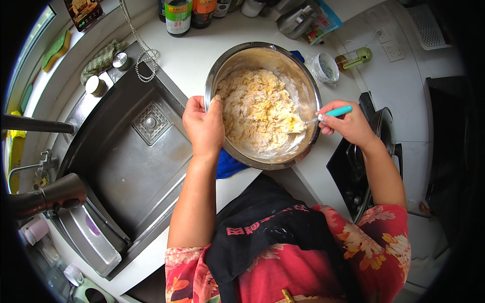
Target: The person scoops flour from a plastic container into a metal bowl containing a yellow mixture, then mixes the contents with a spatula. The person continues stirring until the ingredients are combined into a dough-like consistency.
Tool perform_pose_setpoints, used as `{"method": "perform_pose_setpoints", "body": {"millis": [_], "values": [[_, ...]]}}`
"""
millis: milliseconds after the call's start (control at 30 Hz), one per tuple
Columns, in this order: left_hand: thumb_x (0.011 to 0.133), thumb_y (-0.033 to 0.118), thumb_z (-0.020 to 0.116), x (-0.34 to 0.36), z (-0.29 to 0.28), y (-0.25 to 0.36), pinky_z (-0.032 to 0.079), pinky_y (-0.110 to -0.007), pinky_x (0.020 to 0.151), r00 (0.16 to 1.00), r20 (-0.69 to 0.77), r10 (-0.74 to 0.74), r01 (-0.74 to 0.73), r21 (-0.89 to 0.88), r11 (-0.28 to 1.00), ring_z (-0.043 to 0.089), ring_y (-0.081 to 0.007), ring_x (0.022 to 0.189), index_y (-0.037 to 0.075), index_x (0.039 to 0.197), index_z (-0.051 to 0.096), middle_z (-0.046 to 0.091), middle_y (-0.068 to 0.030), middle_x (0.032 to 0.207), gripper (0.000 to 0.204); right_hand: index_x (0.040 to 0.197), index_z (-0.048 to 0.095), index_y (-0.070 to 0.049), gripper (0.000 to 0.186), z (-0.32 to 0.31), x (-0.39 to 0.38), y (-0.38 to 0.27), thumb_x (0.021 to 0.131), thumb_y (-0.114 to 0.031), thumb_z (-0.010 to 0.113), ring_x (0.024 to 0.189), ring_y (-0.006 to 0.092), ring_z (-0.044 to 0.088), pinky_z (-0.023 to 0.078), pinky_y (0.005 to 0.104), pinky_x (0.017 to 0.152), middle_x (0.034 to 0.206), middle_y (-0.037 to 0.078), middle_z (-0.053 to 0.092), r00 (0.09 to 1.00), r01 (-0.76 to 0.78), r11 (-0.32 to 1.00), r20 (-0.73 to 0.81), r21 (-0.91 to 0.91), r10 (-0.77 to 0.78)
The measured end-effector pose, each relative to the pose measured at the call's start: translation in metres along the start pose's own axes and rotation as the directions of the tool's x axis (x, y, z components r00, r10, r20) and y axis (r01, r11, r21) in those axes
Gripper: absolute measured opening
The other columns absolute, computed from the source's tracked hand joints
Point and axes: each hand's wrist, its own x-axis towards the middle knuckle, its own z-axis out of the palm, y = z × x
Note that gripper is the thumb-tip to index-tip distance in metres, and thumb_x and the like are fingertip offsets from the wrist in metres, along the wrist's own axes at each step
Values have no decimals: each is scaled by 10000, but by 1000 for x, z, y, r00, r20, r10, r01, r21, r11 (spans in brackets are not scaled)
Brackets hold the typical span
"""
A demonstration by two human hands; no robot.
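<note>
A wide steel mixing bowl [234, 52] stands on the white counter. Inside it lies a shaggy mass of flour dough [257, 108], yellowish in the middle, with dry flour clinging to the wall. My left hand [204, 121] grips the bowl's left rim, thumb over the edge. At the right rim my right hand [348, 121] is closed around the turquoise handle of a utensil [337, 112]. Its thin metal shaft slants down into the dough, which hides the tip, so I cannot tell whether it is a fork or a spoon. A blue cloth [230, 165] shows beneath the bowl.
On the left is a dark sink [151, 161] with a faucet [55, 194]. Bottles [178, 17] and a steel pitcher [297, 21] line the back. A small bowl in plastic [326, 68] and an oil bottle [353, 59] stand right; a lidded pan [386, 134] sits on the stove.
</note>
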Motion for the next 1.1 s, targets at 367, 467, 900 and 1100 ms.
{"method": "perform_pose_setpoints", "body": {"millis": [367, 467, 900, 1100], "values": [[820, 113, 658, 0, 2, -1, 372, -222, 522, 999, -40, 9, -9, 5, 1000, 408, -46, 580, 23, 740, 512, 497, 35, 647, 189, 612, 528, -9, 292, 9, 31, 2, 847, -165, 605, 495, 70, 439, 362, 253, 468, 514, 1, 475, 936, 167, 876, -206, -452, -284], [819, 112, 660, -1, 3, -1, 371, -220, 522, 998, -62, 18, -18, 1, 1000, 406, -46, 582, 23, 739, 513, 497, 36, 643, 189, 634, 550, -13, 267, 11, 24, 3, 850, -164, 596, 461, 73, 454, 373, 250, 441, 520, 4, 500, 956, 130, 925, -204, -358, -213], [780, 24, 569, 6, -2, -1, 403, -216, 579, 997, 69, -25, 15, 150, 989, 471, -61, 631, 0, 832, 547, 566, -3, 734, 62, 677, 589, -17, 253, 7, 11, 13, 868, -181, 618, 455, 70, 483, 392, 226, 444, 542, 12, 555, 946, 135, 915, -226, -379, -233], [748, 0, 550, 4, 2, 3, 413, -233, 560, 999, 34, -20, 15, 139, 990, 481, -71, 612, -12, 806, 559, 578, -21, 714, 60, 657, 568, -11, 267, 15, -2, 16, 869, -161, 626, 451, 71, 487, 403, 244, 437, 542, 13, 559, 942, 210, 865, -141, -456, -304]]}}
